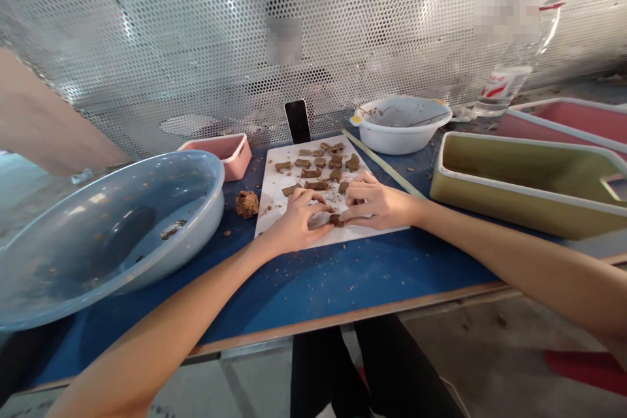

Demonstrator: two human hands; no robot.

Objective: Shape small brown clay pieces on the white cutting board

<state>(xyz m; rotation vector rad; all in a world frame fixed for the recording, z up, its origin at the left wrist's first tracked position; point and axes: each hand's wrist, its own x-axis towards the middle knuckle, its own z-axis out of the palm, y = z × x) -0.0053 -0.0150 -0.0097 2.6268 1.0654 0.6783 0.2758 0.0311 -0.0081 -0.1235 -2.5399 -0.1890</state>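
A small brown clay piece (337,220) lies near the front edge of a white board (274,192), between my two hands. My left hand (298,221) curves in from the left, thumb and fingertips closed about the piece's left end. From the right, my right hand (373,204) pinches the same piece, its other fingers curled. Behind them, several shaped brown clay pieces (316,185) lie in loose rows with crumbs around. One more clay piece (343,188) sits partly hidden beside my right fingers. The exact fingertip contact is too small to see fully.
Left of the board are a clay lump (246,204), a large blue basin (196,235) and a pink box (237,160). A phone (298,121) stands behind. To the right are a pale strip (382,163), white basin (401,137), olive bin (514,199) and plastic bottle (502,88).
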